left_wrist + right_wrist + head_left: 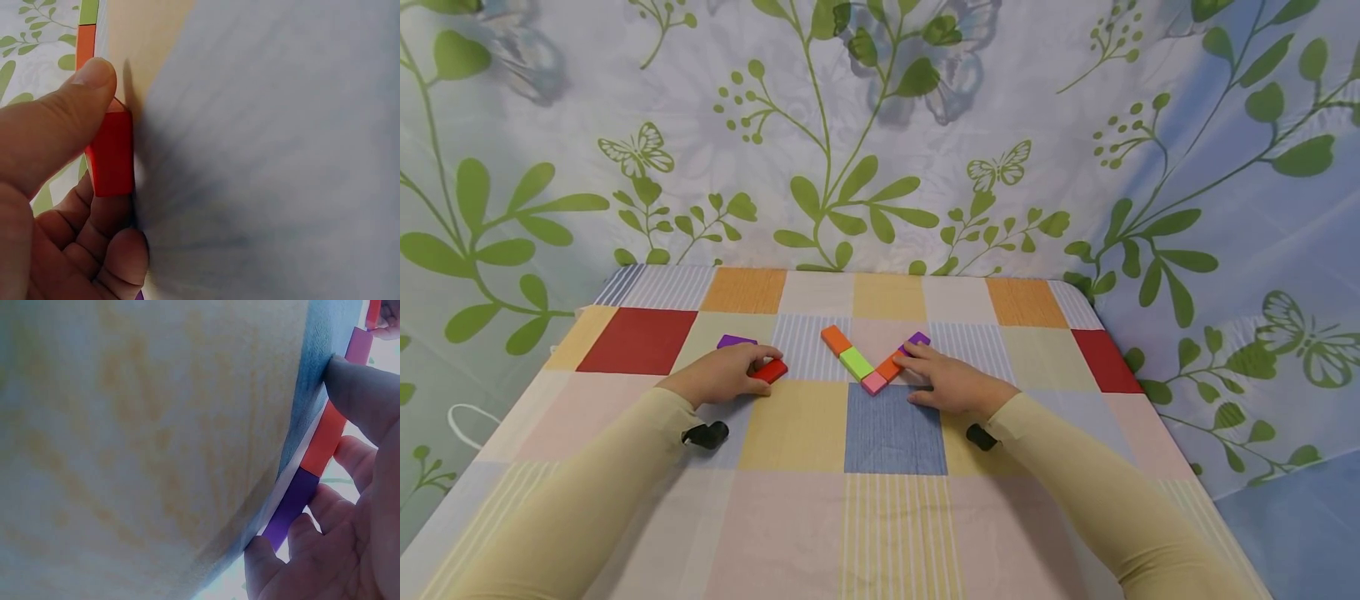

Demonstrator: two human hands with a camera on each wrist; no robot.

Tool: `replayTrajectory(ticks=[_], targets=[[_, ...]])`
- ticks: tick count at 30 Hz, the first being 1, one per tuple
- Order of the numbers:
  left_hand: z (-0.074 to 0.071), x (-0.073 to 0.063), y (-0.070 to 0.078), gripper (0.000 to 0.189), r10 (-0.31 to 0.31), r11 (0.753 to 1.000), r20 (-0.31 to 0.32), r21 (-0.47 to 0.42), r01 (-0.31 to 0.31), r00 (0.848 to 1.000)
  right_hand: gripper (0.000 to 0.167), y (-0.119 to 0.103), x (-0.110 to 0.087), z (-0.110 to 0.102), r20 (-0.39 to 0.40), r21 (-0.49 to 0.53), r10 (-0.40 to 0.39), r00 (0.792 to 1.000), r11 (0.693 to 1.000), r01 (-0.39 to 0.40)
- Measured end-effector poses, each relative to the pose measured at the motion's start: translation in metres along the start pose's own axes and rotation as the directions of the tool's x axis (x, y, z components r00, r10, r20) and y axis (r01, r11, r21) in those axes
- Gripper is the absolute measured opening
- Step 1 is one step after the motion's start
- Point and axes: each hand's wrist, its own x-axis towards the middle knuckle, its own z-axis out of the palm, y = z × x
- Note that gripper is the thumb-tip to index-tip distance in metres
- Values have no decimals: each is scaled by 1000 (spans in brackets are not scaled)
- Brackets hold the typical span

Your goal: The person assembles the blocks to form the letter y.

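My left hand [728,372] pinches a red block [770,371] between thumb and fingers; the left wrist view shows the red block [114,153] under the thumb. Just behind that hand lies a purple block [735,340], partly hidden. Five-sided contact is not visible, but blocks form a V: an orange block [835,338], a lime green block [856,363], a pink block [874,383], a second orange block [890,367] and a second purple block [917,338]. My right hand [958,383] rests along the V's right arm, its loosely extended fingers at the orange [324,440] and purple blocks [292,509].
A patchwork-patterned cloth [895,517] covers the table. Behind it hangs a leaf-print curtain [880,125], which also runs down the right side. A white cable [471,425] loops at the table's left edge.
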Motion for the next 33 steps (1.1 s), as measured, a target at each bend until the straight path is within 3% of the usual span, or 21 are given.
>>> replayTrajectory(ticks=[18,33], targets=[[-1,-2,-3,72,21,1000,45,1,-21,999,79,2,-1,2,-3,1,2,1000,1000,-2],[3,-2,-1,69,49,999,16,-1,-49,999,79,5,0,2,1,-10,-12,1000,1000,12]])
